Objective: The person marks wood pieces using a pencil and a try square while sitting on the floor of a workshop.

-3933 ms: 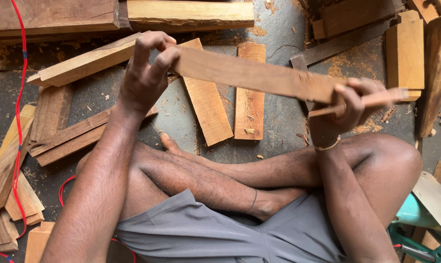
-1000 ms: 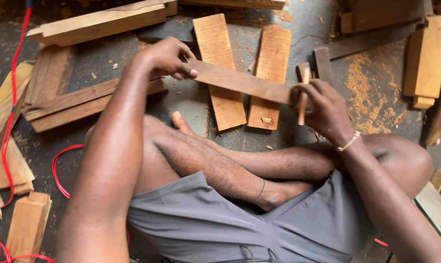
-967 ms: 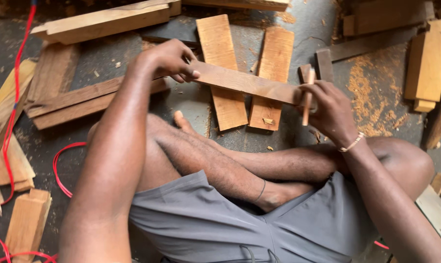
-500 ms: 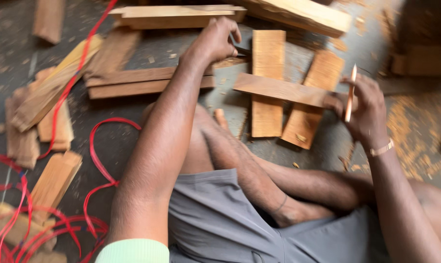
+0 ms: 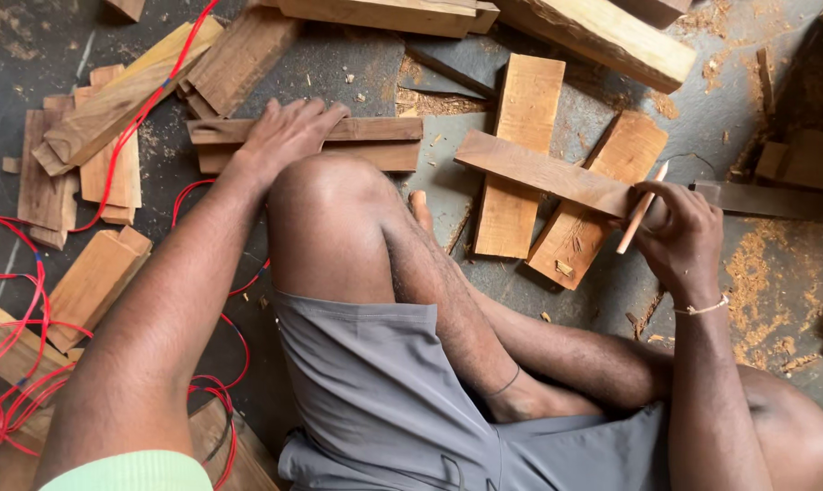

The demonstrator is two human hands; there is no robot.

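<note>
Pinching the slat (image 5: 543, 173) and pencil (image 5: 641, 210) in my right hand (image 5: 680, 241), I see its length running leftward toward my left hand (image 5: 284, 136), spread flat on a plank (image 5: 375, 143).

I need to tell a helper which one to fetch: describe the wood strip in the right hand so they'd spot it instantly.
Start at the right hand, at the picture's right. It grips one end of a long, thin wood strip running up and leftwards. Unlike the two wider boards flat on the floor, this strip lies crosswise over them.

Left hand (image 5: 284, 136) off the flat board (image 5: 543, 173), now on floor planks (image 5: 357, 141); board held one-handed
</note>
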